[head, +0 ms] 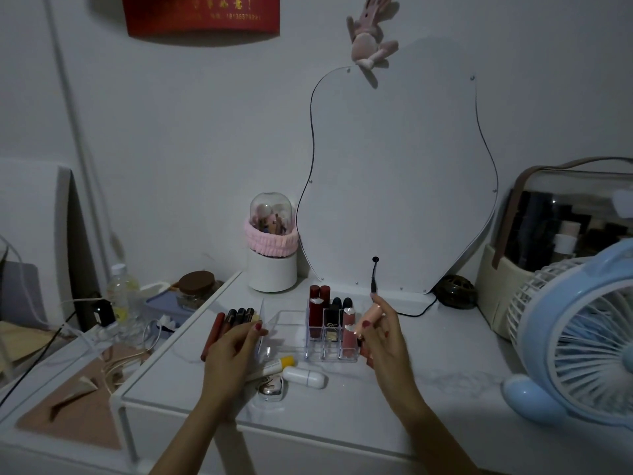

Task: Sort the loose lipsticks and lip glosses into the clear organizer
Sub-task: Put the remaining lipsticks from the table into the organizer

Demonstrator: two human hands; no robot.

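Here our right hand (383, 332) pinches a pink lipstick tube (370, 315) above the clear acrylic organizer (291, 323), ready to slot; left-hand fingers (255, 332), empty, steady its edge.

Dim, cool-toned indoor picture with soft shadows and wide-angle bending.

The whole frame is underexposed and bluish-grey, and the white table (428, 382) reads as dull grey. The plush toy (371, 30) at the top centre throws a soft shadow down and to the right, and the red banner (202, 13) at the upper left is shadowed along its lower edge, so light seems to fall from above. No hard glare shows, only faint sheen on the clear organizer (291, 320). Detail is soft and smeared throughout, and dark areas at the left lose texture. The fan (582, 330) at the right edge looks stretched, and the table's lines curve toward the corners.
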